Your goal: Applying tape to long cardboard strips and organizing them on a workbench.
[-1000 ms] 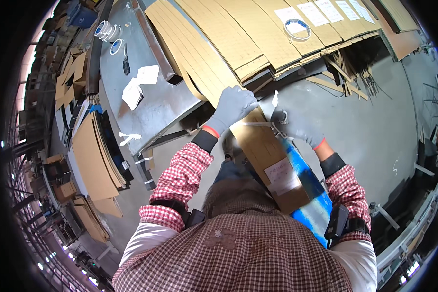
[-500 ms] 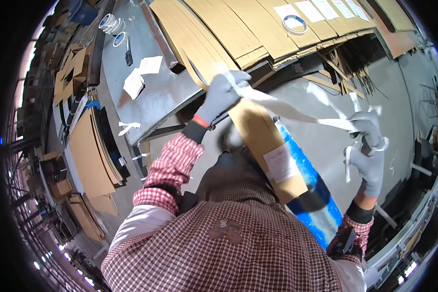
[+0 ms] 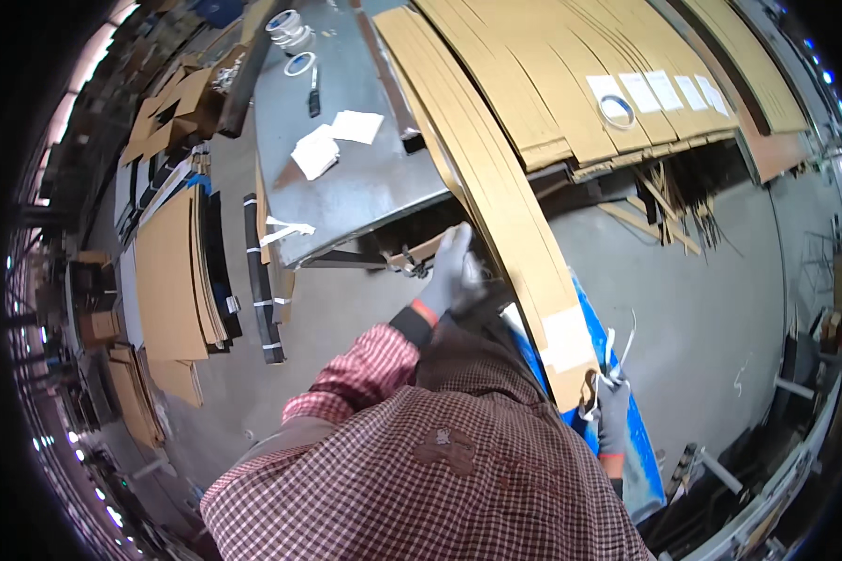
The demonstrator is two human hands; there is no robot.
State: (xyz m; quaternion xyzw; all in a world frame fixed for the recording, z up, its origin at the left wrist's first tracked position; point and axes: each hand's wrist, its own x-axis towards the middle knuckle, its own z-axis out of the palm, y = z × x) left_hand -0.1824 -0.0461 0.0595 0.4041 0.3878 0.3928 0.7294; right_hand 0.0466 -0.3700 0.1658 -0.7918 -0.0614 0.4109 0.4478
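A long, narrow stack of cardboard strips [image 3: 496,178] runs from the far table toward me, with a white paper label [image 3: 568,338] on its near end. My left hand [image 3: 452,271], in a grey glove, is beside the stack's left edge near the table's front corner; its fingers are partly hidden and blurred. At the stack's near right corner is my right hand [image 3: 613,411], also gloved, closed on a white tape strip [image 3: 611,351] whose loose ends stick up. A blue, paint-worn support [image 3: 644,439] lies under the near end of the stack.
On the grey metal table [image 3: 384,178] lie white papers [image 3: 316,152], a tape roll [image 3: 299,64] and a black-handled tool [image 3: 314,101]. More flat cardboard [image 3: 533,84] with labels and another tape roll [image 3: 616,111] fills the far right. Cardboard sheets [image 3: 168,280] lean at left.
The tape stretched between my hands is no longer spanned. My right hand has dropped to the stack's near end, and my left hand has moved lower beside it. The view has shifted.
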